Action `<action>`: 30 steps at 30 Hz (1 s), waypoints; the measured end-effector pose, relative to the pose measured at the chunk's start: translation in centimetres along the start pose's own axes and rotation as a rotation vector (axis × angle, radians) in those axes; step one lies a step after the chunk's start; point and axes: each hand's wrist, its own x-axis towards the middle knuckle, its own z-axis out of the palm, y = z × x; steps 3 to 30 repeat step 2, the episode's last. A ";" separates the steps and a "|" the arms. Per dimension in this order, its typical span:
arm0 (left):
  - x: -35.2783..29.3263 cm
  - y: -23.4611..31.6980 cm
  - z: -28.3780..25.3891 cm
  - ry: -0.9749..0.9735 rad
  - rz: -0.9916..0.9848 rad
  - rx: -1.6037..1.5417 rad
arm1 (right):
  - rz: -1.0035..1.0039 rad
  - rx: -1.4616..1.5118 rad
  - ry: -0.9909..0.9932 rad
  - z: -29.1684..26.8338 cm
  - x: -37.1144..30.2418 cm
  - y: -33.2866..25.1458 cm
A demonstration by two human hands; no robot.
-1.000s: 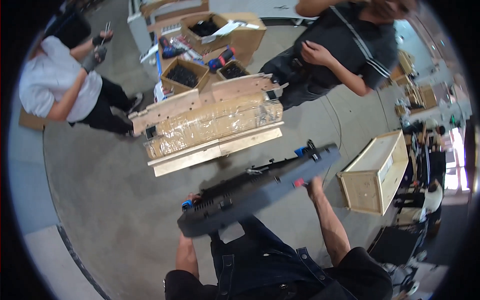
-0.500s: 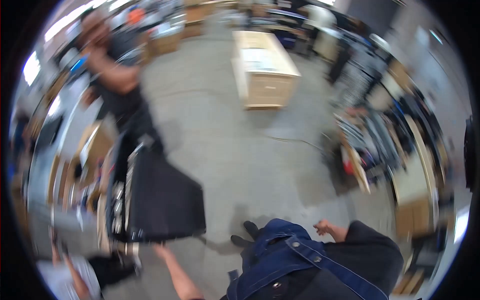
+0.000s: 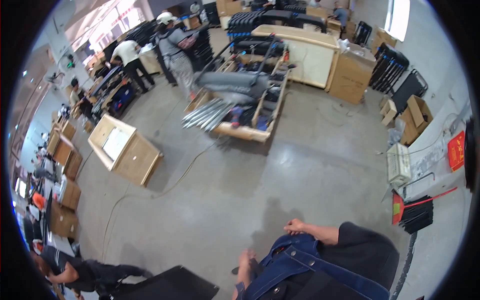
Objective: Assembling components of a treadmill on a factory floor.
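Note:
My left hand hangs in front of the body at the lower middle, beside the blue denim apron. Its fingers are small and blurred, and I see nothing in it. My right hand is in front of the apron's top edge, with its fingers loosely curled in and nothing visible in them. Neither hand touches any furniture. Nearest to the left hand is a black panel-like object at the lower edge, cut off by the frame, with a person in dark clothes next to it.
A wooden crate stands left of centre, with a cable across the floor. Ahead is a wooden cart loaded with metal tubes. Cardboard boxes stand behind; a red dustpan is by the right wall. Several people work far left.
The view has swung to the right, so the crate, black object and nearby person now sit further left. My left hand has come away from the black object's edge toward my body.

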 end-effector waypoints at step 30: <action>2.0 2.7 7.3 -0.093 0.084 0.045 | 0.276 0.129 0.125 -6.6 0.3 4.3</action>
